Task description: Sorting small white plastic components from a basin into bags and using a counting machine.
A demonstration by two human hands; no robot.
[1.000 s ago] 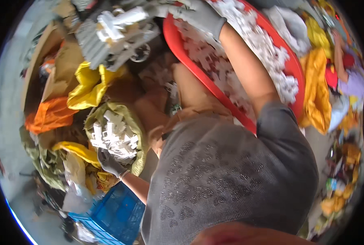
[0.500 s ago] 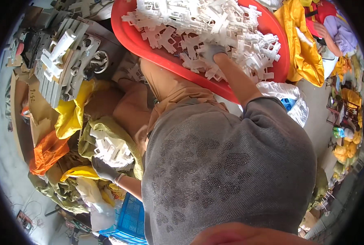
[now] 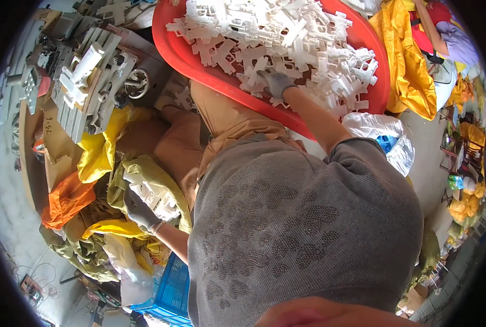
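Observation:
My right hand (image 3: 277, 82), in a grey glove with dark fingertips, is over white pistol-shaped plastic pieces (image 3: 221, 52) near the close rim of a red tub (image 3: 184, 61). Its fingers are apart and touch the pieces; none is plainly held. At the lower left, my left hand (image 3: 139, 211), gloved the same way, reaches into the mouth of an olive woven sack (image 3: 173, 192). Its fingers lie stretched alongside more white plastic pieces (image 3: 155, 197) inside. Some of its fingertips are hard to make out against the sack.
A grey slatted metal machine part with a handwheel (image 3: 138, 83) stands at the left. Yellow cloth (image 3: 98, 155), an orange bag (image 3: 68, 200) and a blue crate (image 3: 172, 291) surround the sack. Right of the tub hangs a yellow sack (image 3: 404, 65); another person's arm (image 3: 429, 24) shows beyond.
My right hand has shifted slightly left and nearer, up off the pieces it was among. My left hand has moved a little farther into the sack's mouth. The other person's arm has risen.

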